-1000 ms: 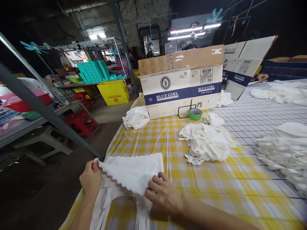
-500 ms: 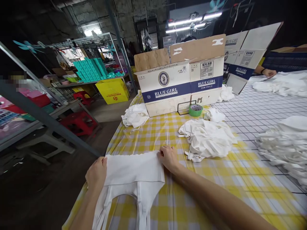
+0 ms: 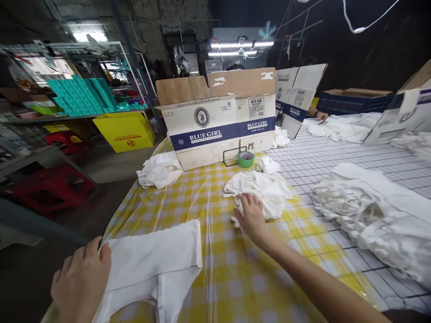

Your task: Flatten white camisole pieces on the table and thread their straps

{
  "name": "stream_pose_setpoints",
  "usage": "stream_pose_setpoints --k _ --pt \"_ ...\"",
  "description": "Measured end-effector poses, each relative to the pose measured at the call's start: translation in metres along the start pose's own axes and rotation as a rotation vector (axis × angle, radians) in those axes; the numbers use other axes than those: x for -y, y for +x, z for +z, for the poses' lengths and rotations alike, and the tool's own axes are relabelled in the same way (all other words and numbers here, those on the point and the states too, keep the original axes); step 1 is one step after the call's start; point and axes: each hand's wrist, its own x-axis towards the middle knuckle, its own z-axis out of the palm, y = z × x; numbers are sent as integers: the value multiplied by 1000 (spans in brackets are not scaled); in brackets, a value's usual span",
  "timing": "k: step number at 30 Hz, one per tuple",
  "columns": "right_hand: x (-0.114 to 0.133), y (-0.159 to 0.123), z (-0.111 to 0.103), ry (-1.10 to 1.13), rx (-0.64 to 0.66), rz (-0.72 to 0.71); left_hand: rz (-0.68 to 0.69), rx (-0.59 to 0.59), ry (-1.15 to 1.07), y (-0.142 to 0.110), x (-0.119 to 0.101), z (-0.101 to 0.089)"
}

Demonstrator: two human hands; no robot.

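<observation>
Head view: yellow-checked cloth [image 3: 188, 202] covers the near table, wrinkled; white grid cloth [image 3: 303, 172] to its right. Dim room, rough wall behind, tube lights on, teal stack [image 3: 77, 96] on a back bench at left.

Counts: one white garment [image 3: 155, 255], laid out at the near left of the yellow-checked cloth; seven white fabric heaps [image 3: 370, 211] on the two cloths; one green tape roll [image 3: 246, 159]; one black wire stand [image 3: 232, 157] beside it; one BLUE GIRL carton [image 3: 205, 134] behind them, more cartons [image 3: 296, 103] to the right; one yellow box [image 3: 124, 132], two red stools [image 3: 54, 188] on the left.

Left hand [image 3: 81, 278] on garment's left edge, grip hidden, can't tell. Right hand [image 3: 251, 215] at the middle heap's near side, fingers apart; contact unclear. Another person's hand [image 3: 321, 116] at the far heap.
</observation>
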Motion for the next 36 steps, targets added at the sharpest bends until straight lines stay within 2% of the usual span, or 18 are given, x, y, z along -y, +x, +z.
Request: stream_pose_setpoints --k 2,3,6,9,12,14,17,19,22,25,27,29,31,34,36 --pt "-31 15 -12 -85 -32 67 203 -31 26 -11 -32 1" --pt "-42 24 -16 -101 -3 79 319 -12 -5 -17 -53 2" --pt "-61 48 -24 -73 137 31 509 70 -231 -40 -124 2" --pt "-62 61 -46 -34 147 -65 574 178 -475 -56 -188 -9" --pt "-54 63 -86 93 45 -142 580 274 -753 -58 -235 -32" --pt "-46 61 -115 341 -19 -124 554 336 -947 -55 -261 -50" --pt "-32 55 -153 828 8 -30 528 448 -1230 -52 -293 -75" --pt "-24 50 -171 1082 65 8 540 504 -1383 -53 -308 -91" --pt "-18 44 -192 1310 143 61 555 593 -1555 -53 -316 -114" --pt "-18 39 -207 1406 299 165 545 773 -1684 -50 -313 -136" --pt "-17 35 -216 1434 459 230 566 891 -1727 -51 -313 -146" --pt "-13 31 -224 1446 610 271 600 1023 -1721 -55 -315 -152" --pt "-8 26 -233 1430 708 298 618 1192 -1699 -63 -319 -153" --pt "-4 20 -249 1369 721 332 590 1390 -1717 -74 -323 -151" --pt "-6 17 -260 1326 650 341 549 1389 -1801 -76 -321 -151"
